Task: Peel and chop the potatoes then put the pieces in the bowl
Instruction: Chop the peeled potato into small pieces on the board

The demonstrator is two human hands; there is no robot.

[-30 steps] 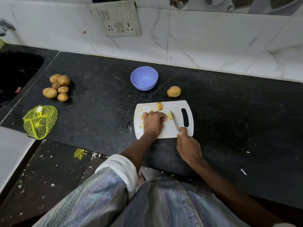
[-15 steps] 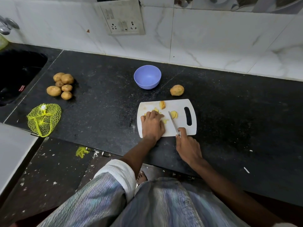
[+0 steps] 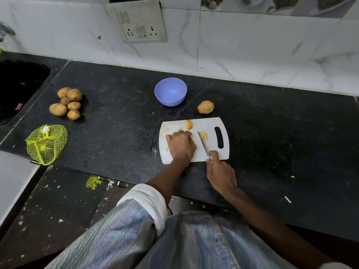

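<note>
garment: shimmery grey-blue crinkled fabric | left sleeve (image 3: 143,202): rolled, white cuff | forearms: bare

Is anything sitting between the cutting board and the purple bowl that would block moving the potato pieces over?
Nothing visible does. The bare counter lies between the cutting board and the purple bowl. The lone potato sits right of that path.
</note>
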